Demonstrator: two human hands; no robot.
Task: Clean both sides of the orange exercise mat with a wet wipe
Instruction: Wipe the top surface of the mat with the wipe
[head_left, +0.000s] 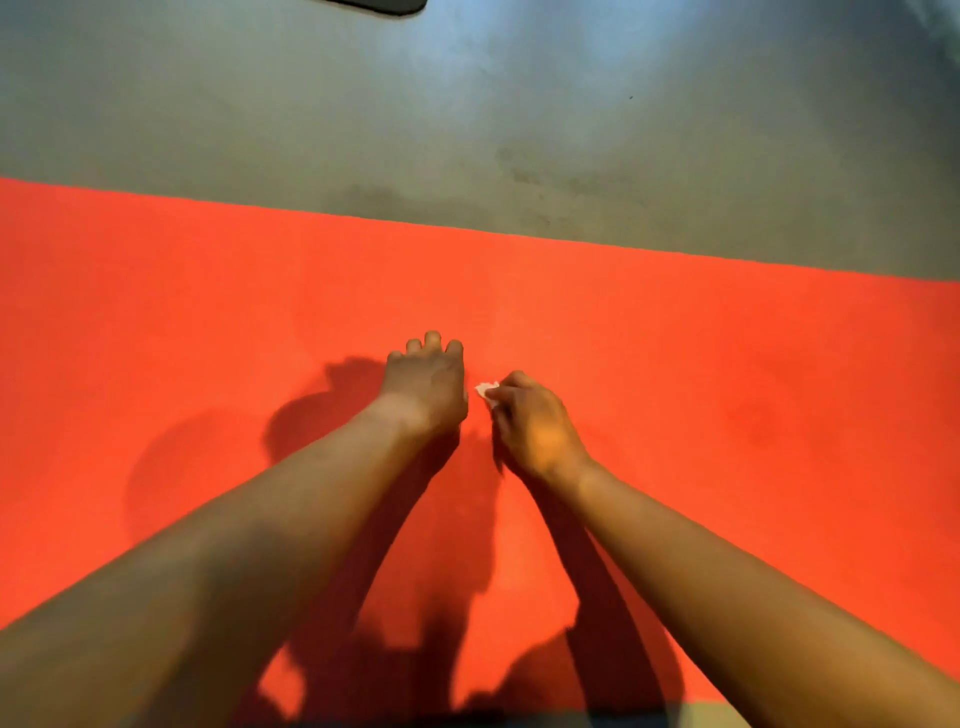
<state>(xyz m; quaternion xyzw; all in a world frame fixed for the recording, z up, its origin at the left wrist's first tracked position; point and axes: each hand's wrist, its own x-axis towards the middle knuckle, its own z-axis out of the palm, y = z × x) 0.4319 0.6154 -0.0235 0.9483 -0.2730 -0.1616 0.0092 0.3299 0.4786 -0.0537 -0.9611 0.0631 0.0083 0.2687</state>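
The orange exercise mat lies flat on the floor and stretches across the whole width of the view. My left hand rests on the mat near its middle, fingers spread forward. Just to its right, my right hand has its fingers curled round a small white wet wipe. Only a crumpled corner of the wipe shows at the fingertips, down against the mat. The two hands are a few centimetres apart.
Grey concrete floor runs beyond the mat's far edge, with darker stains close to that edge. A dark flat object pokes in at the top. Shadows of my arms fall on the mat towards me.
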